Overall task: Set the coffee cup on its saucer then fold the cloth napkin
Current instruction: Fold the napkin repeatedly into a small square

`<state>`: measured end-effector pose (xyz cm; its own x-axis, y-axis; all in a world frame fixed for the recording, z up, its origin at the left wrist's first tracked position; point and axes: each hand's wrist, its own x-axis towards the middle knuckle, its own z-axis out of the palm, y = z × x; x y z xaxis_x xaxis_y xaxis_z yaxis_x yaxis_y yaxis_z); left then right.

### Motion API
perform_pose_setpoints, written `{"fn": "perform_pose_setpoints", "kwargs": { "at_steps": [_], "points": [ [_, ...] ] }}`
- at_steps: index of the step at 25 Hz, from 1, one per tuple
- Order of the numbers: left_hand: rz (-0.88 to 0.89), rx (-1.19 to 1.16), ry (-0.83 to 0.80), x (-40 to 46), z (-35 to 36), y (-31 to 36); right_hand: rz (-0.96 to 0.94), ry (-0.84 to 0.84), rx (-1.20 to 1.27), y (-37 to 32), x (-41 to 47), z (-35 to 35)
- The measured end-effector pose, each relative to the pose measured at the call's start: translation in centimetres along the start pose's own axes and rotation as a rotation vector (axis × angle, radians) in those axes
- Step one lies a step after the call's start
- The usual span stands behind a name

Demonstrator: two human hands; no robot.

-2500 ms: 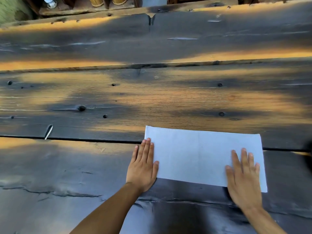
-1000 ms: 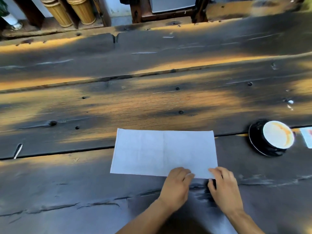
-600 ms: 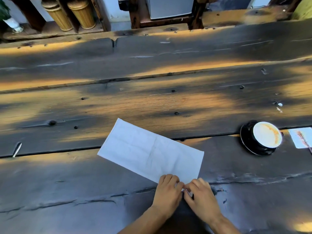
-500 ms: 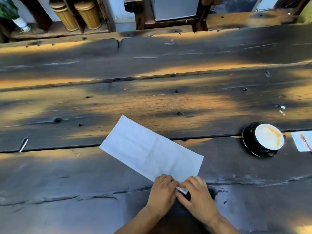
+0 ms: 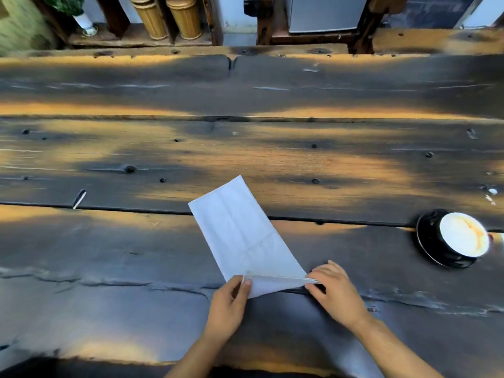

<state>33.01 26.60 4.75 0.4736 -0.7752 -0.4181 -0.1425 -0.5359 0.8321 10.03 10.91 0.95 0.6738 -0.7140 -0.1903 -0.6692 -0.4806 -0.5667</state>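
A white cloth napkin [image 5: 240,230], folded into a long strip, lies on the dark wooden table [image 5: 245,159], running away from me and to the left. My left hand [image 5: 231,304] pinches its near left corner and my right hand [image 5: 332,290] pinches its near right corner, with the near edge lifted a little off the wood. Far right, a black coffee cup [image 5: 463,237] full of pale foamy coffee stands on its black saucer [image 5: 424,241].
Past the table's far edge stand two ribbed bamboo containers [image 5: 166,17], a small potted plant [image 5: 79,15] and dark wooden furniture [image 5: 313,36]. Gaps run between the table's planks. A bit of white paper [image 5: 500,238] shows at the right edge.
The napkin has swung from lying crosswise to pointing away from me. My hands have spread from one corner to both near corners, and the near edge has lifted.
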Motion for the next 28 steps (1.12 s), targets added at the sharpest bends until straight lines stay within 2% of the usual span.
{"fn": "perform_pose_setpoints", "kwargs": {
  "at_steps": [4, 8, 13, 16, 21, 28],
  "points": [
    [-0.235, -0.283, 0.093, -1.6, -1.8, -1.9, 0.274, -0.302, 0.396, -3.6, 0.1, -1.2],
    [-0.363, -0.351, 0.144, -3.5, -2.9, -3.4, 0.298, -0.418, 0.688, -6.6, 0.9, -1.1],
    [-0.341, -0.392, 0.214, -2.1, -4.1, -2.2, 0.353, -0.310, 0.729, -9.0, 4.0, -0.8],
    [-0.287, -0.346, 0.275, 0.7, -5.1, -1.1, 0.456, -0.193, 0.766, -9.4, 7.0, 0.1],
    [-0.245, -0.297, 0.388, 6.3, -6.7, 0.4, 0.511, -0.107, 0.860, -9.9, 12.4, 0.8],
    [-0.293, -0.132, 0.413, 12.4, -7.3, -0.5, 0.510, -0.007, 0.591, -9.1, 17.2, 3.0]
  ]
}}
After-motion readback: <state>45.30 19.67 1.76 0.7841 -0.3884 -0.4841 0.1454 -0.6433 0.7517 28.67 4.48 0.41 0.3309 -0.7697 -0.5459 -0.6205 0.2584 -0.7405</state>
